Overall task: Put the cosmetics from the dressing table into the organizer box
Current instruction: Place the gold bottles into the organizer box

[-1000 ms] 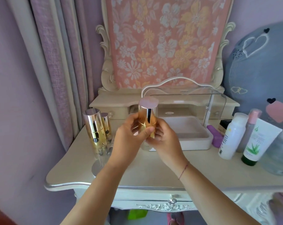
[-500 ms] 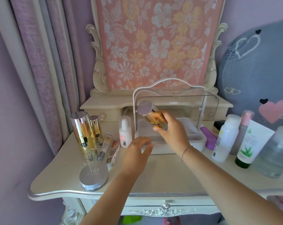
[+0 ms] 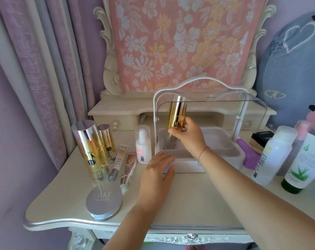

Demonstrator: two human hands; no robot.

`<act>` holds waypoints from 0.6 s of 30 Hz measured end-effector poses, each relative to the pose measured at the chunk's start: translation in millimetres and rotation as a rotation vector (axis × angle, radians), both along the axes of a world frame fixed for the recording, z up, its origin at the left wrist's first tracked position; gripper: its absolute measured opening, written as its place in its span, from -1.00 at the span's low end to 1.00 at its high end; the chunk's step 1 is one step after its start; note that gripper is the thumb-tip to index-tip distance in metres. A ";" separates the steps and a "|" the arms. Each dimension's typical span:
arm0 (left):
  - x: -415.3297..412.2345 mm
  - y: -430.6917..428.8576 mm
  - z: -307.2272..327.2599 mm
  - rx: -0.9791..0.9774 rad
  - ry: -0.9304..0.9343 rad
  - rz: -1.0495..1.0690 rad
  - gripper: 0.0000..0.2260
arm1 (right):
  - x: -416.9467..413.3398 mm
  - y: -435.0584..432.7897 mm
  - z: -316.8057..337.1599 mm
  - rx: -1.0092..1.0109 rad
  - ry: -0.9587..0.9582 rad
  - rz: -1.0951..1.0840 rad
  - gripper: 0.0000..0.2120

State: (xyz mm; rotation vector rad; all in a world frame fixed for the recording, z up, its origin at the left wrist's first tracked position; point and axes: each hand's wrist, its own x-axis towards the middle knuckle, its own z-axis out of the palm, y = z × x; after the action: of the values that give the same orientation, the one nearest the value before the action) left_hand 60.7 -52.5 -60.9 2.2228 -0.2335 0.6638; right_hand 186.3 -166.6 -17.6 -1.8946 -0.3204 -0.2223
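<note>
Compact point(image 3: 104, 202): round silver case lying flat on the counter point(image 3: 185, 199), nearest the front edge, lid marked AKF.
Left hand point(image 3: 157, 173): palm down, fingers spread apart and holding nothing, at the front left corner of the organizer box point(image 3: 223, 162).
Tubes point(image 3: 123, 162): two slim ones lying side by side just left of that hand (one reads BB).
Tall gold bottles point(image 3: 92, 150): two standing upright at the left, the larger in front of the smaller.
White pump bottle point(image 3: 143, 144): upright, just beside the box's left wall.
Right hand point(image 3: 188, 136): fingers clamped on the lower part of a gold bottle point(image 3: 177, 114).
Gold bottle: nearly upright, cap up, over the left end of the box; whether its base touches the tray floor cannot be told.
Organizer box: white tray under a clear raised cover with a white handle; the tray floor to the right of the hand is bare.
Right-side bottles point(image 3: 272, 154): white bottle, aloe tube and a pink-capped one standing on the counter outside the box, beyond a purple item point(image 3: 249, 156).
</note>
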 end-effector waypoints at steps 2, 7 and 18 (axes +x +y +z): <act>0.0 0.3 -0.7 -0.010 0.001 -0.007 -0.74 | 2.4 6.4 1.2 -0.016 0.002 0.021 -0.57; 1.1 1.7 -4.1 -0.008 -0.007 -0.015 -0.73 | 3.8 19.3 0.2 -0.049 -0.005 0.050 -0.60; -39.8 17.7 24.2 -0.123 -0.034 0.045 -0.70 | -52.6 14.1 6.2 0.007 -0.092 -0.227 -0.43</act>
State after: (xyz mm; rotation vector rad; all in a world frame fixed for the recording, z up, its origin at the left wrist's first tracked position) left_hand 20.9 -34.8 -36.7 2.1057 -0.1556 0.7218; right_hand 133.7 -152.5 -11.3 -1.9167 -0.1656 -0.4628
